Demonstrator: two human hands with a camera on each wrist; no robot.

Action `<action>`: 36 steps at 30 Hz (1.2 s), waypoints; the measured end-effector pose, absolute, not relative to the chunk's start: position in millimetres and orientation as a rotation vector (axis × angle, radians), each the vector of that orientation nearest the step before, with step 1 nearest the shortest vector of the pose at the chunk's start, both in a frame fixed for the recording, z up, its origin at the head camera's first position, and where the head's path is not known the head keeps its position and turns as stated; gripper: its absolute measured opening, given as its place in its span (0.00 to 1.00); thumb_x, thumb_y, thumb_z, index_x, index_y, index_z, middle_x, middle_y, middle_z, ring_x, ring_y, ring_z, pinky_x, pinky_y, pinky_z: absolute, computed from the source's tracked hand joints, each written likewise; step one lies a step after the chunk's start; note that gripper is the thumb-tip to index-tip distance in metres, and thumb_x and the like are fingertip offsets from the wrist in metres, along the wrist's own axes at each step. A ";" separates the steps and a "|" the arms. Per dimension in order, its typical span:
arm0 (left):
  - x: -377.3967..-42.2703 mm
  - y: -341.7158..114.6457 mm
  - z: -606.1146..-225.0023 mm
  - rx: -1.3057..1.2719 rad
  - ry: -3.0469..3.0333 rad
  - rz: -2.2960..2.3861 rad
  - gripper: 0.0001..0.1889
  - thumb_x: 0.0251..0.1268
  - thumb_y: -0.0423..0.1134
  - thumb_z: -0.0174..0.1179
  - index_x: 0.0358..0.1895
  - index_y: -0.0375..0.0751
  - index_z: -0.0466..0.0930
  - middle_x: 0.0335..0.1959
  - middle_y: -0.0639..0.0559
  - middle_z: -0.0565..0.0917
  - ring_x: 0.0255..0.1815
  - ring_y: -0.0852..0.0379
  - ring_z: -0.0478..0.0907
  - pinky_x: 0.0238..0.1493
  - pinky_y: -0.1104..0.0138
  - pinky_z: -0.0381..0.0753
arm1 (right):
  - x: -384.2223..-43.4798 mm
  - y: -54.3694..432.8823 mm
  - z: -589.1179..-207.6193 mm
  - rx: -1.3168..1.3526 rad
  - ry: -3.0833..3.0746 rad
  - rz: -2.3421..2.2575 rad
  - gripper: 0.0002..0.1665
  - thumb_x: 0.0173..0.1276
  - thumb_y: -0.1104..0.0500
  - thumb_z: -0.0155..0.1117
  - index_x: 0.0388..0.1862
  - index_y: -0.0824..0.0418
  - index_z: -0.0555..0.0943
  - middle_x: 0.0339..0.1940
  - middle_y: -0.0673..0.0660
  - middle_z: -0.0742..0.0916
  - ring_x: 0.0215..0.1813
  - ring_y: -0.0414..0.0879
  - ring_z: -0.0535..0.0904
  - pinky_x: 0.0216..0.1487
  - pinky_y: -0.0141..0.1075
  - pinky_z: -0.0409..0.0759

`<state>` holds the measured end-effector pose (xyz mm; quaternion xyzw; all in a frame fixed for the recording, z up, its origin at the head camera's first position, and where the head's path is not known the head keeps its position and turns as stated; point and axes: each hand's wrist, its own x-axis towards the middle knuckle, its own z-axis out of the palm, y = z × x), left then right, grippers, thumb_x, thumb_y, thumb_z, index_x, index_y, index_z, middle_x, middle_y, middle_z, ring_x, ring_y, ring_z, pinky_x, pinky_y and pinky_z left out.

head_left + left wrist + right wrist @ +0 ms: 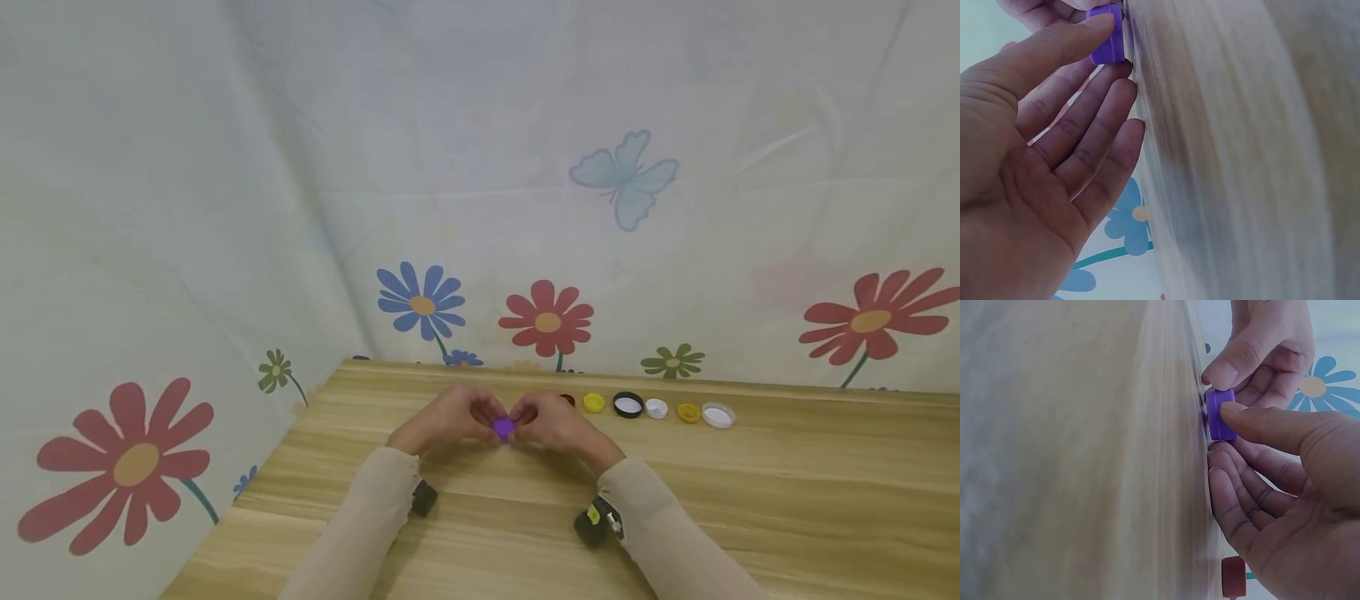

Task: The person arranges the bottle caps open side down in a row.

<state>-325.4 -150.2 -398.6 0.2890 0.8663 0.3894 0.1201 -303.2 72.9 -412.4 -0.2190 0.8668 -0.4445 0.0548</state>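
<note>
The left hand [450, 417] pinches one purple cap [503, 429]; the right hand [553, 423] pinches it too, so it sits between both hands, low at the desk [825, 500]. Rightward, six round lids [656, 408] line up near the desk's back edge. The desk stretches wide in front.

head: high, forward-down | wrists: close, low along table [1241, 156] | shared: purple cap [1216, 419]

Ribbed purple cap [1222, 422] — level, between opposing fingers [1279, 428]
</note>
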 end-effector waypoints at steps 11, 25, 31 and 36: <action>-323.2 -151.2 -398.6 0.819 2.534 1.134 0.14 0.61 0.26 0.76 0.50 0.35 0.90 0.42 0.48 0.91 0.42 0.55 0.88 0.53 0.62 0.86 | -300.1 72.1 -411.5 -0.667 2.626 -1.344 0.11 0.66 0.69 0.76 0.46 0.69 0.86 0.35 0.52 0.86 0.40 0.44 0.81 0.47 0.37 0.83; -324.8 -150.6 -397.3 0.821 2.556 1.106 0.12 0.63 0.30 0.77 0.49 0.39 0.90 0.41 0.53 0.91 0.43 0.57 0.87 0.53 0.62 0.85 | -299.9 71.7 -408.6 -0.621 2.622 -1.340 0.09 0.67 0.68 0.75 0.46 0.66 0.87 0.37 0.51 0.87 0.41 0.45 0.81 0.48 0.38 0.83; -325.6 -150.3 -396.7 0.812 2.594 1.112 0.11 0.64 0.41 0.78 0.47 0.45 0.90 0.40 0.60 0.90 0.44 0.58 0.85 0.52 0.60 0.83 | -301.8 76.2 -405.7 -0.590 2.641 -1.310 0.09 0.68 0.65 0.74 0.46 0.63 0.88 0.38 0.51 0.88 0.42 0.45 0.82 0.47 0.39 0.83; -327.4 -149.0 -398.2 0.805 2.631 1.106 0.13 0.64 0.41 0.77 0.49 0.42 0.90 0.40 0.59 0.90 0.43 0.59 0.85 0.50 0.60 0.84 | -303.7 82.2 -404.5 -0.554 2.597 -1.366 0.10 0.71 0.65 0.72 0.49 0.66 0.86 0.39 0.53 0.87 0.40 0.46 0.82 0.44 0.38 0.84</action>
